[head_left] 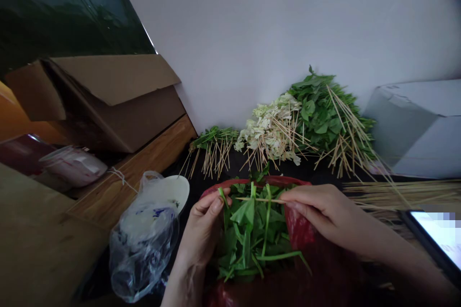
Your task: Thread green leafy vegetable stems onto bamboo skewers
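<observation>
My right hand [320, 208] pinches a thin bamboo skewer [275, 200] and holds it level, its tip pointing left. Leafy green stems [268, 220] hang from the skewer near its middle. Between the thumb and fingers of my left hand [205, 218] is a green leaf stem [222, 195], close to the skewer tip. Whether the tip touches that stem, I cannot tell. Below both hands, a red plastic bag [300, 230] stands open, filled with loose leafy greens [234, 254].
Along the wall lie skewered greens [216, 136], skewered pale cabbage pieces [268, 129] and a larger skewered green pile [320, 105]. Bare skewers [403, 192], a lit phone [437, 240] and a white box [414, 124] are right. A clear plastic bag [144, 240], bowl [180, 189] and cardboard box [126, 115] stand left.
</observation>
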`<act>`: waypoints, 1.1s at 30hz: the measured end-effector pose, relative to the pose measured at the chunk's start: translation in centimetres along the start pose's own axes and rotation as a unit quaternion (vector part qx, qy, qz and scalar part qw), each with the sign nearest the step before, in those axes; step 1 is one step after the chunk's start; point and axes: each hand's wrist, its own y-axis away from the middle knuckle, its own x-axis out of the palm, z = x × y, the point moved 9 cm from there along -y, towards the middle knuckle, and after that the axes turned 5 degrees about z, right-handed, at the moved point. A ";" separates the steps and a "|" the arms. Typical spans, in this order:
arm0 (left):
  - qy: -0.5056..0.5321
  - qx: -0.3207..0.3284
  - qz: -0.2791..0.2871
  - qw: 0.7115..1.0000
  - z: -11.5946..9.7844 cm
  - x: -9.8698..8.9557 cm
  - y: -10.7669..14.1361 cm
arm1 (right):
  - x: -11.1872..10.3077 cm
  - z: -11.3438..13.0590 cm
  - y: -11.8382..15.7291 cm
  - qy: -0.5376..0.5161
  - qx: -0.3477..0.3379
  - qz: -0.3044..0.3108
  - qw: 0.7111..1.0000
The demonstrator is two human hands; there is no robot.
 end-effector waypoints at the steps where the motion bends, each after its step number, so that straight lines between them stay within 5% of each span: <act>1: 0.003 -0.005 0.004 1.000 0.2 0.2 0.0 | 0.4 0.1 0.0 0.000 -0.001 0.007 1.000; 33: 0.032 -0.032 -0.021 0.999 1.4 0.2 0.9 | 1.4 0.3 -0.2 0.009 0.020 0.013 1.000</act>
